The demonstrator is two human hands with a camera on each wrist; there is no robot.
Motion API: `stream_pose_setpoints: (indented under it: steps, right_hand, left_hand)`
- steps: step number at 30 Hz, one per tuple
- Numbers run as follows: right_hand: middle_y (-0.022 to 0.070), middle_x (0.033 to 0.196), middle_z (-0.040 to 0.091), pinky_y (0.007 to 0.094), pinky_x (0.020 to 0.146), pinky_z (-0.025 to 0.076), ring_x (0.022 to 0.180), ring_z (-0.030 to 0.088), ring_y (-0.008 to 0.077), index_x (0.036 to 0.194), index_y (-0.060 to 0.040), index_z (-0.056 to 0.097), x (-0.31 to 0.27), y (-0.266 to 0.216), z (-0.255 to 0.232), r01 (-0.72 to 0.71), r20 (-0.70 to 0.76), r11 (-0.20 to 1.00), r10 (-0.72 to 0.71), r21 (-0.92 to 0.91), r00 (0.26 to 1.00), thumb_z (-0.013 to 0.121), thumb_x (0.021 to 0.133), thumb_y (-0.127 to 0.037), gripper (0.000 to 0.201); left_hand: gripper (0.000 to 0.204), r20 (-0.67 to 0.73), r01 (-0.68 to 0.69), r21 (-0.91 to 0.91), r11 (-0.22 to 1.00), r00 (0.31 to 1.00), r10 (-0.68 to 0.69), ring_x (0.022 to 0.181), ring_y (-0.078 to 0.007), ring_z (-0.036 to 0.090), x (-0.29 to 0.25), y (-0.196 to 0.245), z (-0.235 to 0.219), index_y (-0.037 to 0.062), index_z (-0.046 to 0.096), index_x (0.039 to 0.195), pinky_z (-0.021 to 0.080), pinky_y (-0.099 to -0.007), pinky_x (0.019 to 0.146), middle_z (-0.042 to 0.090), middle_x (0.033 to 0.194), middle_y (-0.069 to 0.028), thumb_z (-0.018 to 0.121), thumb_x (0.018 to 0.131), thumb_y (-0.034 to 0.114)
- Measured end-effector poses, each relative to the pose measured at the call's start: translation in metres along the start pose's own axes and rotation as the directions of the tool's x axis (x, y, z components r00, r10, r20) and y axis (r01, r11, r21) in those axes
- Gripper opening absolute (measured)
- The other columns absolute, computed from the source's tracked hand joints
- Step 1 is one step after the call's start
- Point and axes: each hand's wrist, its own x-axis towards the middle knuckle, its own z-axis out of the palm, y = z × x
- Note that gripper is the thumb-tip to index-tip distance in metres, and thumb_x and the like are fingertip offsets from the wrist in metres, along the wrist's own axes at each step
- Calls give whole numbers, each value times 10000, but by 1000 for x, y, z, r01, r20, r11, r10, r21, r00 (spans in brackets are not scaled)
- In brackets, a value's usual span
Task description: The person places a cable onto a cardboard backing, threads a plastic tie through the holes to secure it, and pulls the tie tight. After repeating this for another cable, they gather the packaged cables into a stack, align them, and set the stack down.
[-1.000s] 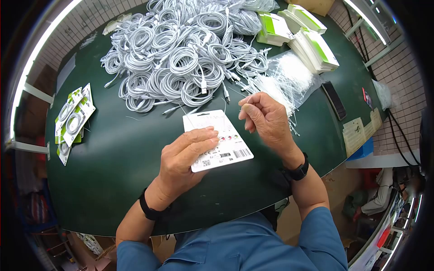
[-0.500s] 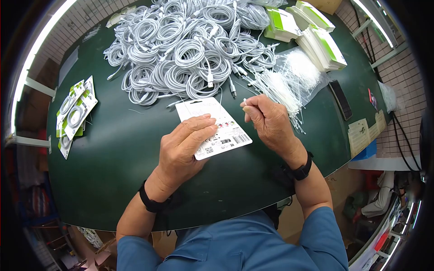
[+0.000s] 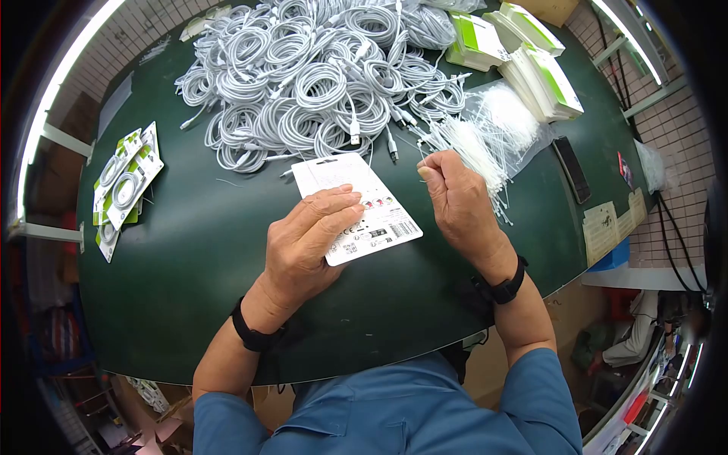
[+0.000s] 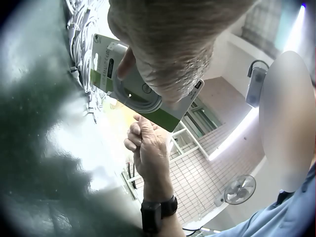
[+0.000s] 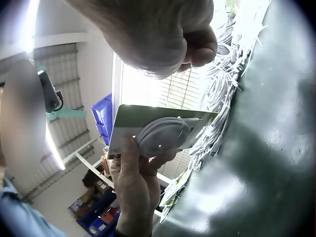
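My left hand [image 3: 307, 235] holds a white packaging card [image 3: 364, 205] with its printed back up, fingers flat over the back and thumb beneath. On the card's green and white front, a coiled white cable [image 5: 165, 133] shows in the right wrist view. The thumb lies against that coil. To the right of the card, my right hand [image 3: 459, 193] has its fingers curled and pinches a thin white cable tie [image 3: 422, 160], mostly hidden in the fingertips. A pile of loose white cable ties [image 3: 474, 152] lies just beyond this hand.
A large heap of coiled white cables [image 3: 303, 83] covers the back of the green table [image 3: 189, 303]. Carded cables [image 3: 125, 186] lie at the left. Stacks of green and white cards [image 3: 538, 83], a phone [image 3: 571, 168] and paper sheets [image 3: 607, 224] lie at the right.
My right hand has drawn away to the right from the card, its fingers curled tighter. The card has turned a little in my left hand, which stays nearly in place.
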Motion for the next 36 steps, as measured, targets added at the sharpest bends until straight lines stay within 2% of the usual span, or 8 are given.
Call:
stream_pose_setpoints:
  steps: [4,7,13,14,20,24,30,36]
  right_hand:
    - [175,833,667,440,647,522,717,671,364,1000,-22,572,-1,7,5,1,24,999,1,-53,1000,630,1066,-116,129]
    - [174,871,677,420,661,525,746,671,350,1018,-10,625,-1,6,7,-54,56,997,51,50,997,666,1037,-86,88]
    - [112,915,694,353,703,540,799,681,262,1053,-11,753,9,-2,1,235,-140,966,-220,107,965,782,917,12,141]
    - [101,929,713,333,717,551,816,699,233,1042,-15,756,7,-8,-4,213,-143,973,-200,84,969,798,895,32,160]
    - [140,958,755,323,723,566,853,728,236,1047,-18,748,-8,-22,-7,297,-249,863,-207,409,946,829,838,85,247]
    - [137,955,754,325,690,559,836,726,225,1086,-30,739,-9,-34,-10,420,-208,814,-366,401,907,825,827,109,307]
    - [148,957,746,319,679,560,825,724,233,1100,-36,743,-9,-32,-4,502,-262,821,-438,272,860,816,830,103,313]
    - [163,980,748,317,663,555,805,707,232,1122,-26,739,-10,-29,-1,459,-189,827,-418,326,888,800,855,96,300]
  left_hand:
    - [390,1,3,3,1000,1000,-3,1088,-341,768,-1,-1,1,40,753,1099,644,-410,907,775,1104,-131,899,739,74]
    - [397,1,7,14,1000,1000,-7,1091,-339,767,-2,-2,1,42,753,1102,644,-410,905,774,1106,-129,902,735,75]
    - [402,-12,4,8,1000,1000,-4,1094,-332,767,-3,-5,2,47,747,1097,644,-407,889,774,1105,-125,907,730,75]
    - [399,-18,6,10,1000,1000,-6,1094,-330,767,-3,-6,2,47,744,1092,644,-406,885,774,1105,-125,908,729,75]
    - [362,-7,47,-30,998,999,-47,1093,-361,772,-7,-5,4,14,670,1008,630,-419,926,780,1100,-184,926,756,58]
    - [356,2,34,-26,999,999,-34,1102,-365,770,-8,-8,4,18,640,966,631,-420,933,783,1100,-178,927,758,53]
    - [341,8,42,-29,999,999,-42,1103,-367,771,-10,-8,5,15,634,951,634,-420,931,784,1094,-167,917,764,46]
    - [340,19,36,-18,999,999,-35,1095,-367,773,-10,-7,6,12,632,947,636,-419,924,784,1092,-167,914,759,41]
